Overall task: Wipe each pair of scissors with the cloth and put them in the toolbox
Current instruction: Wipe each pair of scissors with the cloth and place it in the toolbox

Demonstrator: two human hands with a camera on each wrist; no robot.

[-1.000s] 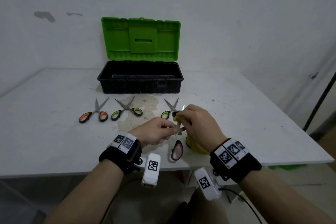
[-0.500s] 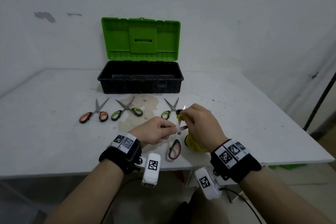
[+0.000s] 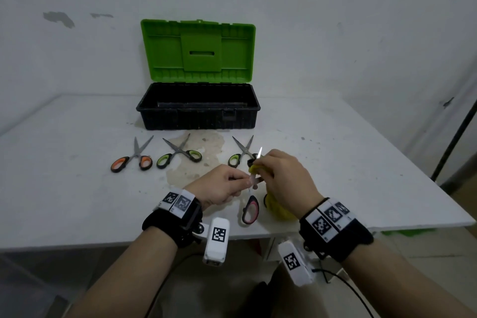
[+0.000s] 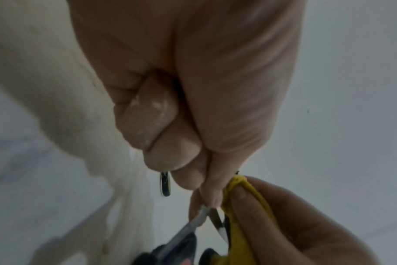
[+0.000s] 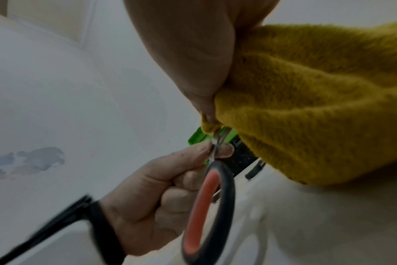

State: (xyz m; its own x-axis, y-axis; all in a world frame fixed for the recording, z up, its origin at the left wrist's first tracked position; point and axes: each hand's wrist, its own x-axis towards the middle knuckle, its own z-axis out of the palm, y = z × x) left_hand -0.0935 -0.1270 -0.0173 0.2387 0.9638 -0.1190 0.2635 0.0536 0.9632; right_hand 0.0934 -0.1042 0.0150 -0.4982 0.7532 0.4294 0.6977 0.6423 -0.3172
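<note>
My left hand (image 3: 227, 184) pinches a pair of red-handled scissors (image 3: 251, 210) near the pivot, blades pointing up and away, handle loop hanging down. In the right wrist view the same scissors (image 5: 210, 206) hang from the left hand (image 5: 170, 181). My right hand (image 3: 280, 178) holds the yellow cloth (image 3: 280, 210) wrapped around the blades; a bright blade tip sticks out above the fingers. The cloth (image 5: 306, 100) fills the right wrist view, and the cloth (image 4: 245, 211) sits against the blades in the left wrist view. The toolbox (image 3: 198, 108), black with its green lid up, stands open at the back.
Three more pairs lie in a row on the white table (image 3: 64, 188) before the toolbox: orange-handled scissors (image 3: 134, 160), green-handled scissors (image 3: 179, 156), and another green-handled pair (image 3: 240, 153) just beyond my hands. A brownish stain (image 3: 198, 160) marks the table. The table's right edge is close.
The right hand slid the cloth up along the blades, away from me, and the blade tip shows above the fingers. The left hand kept its pinch and shifted only slightly.
</note>
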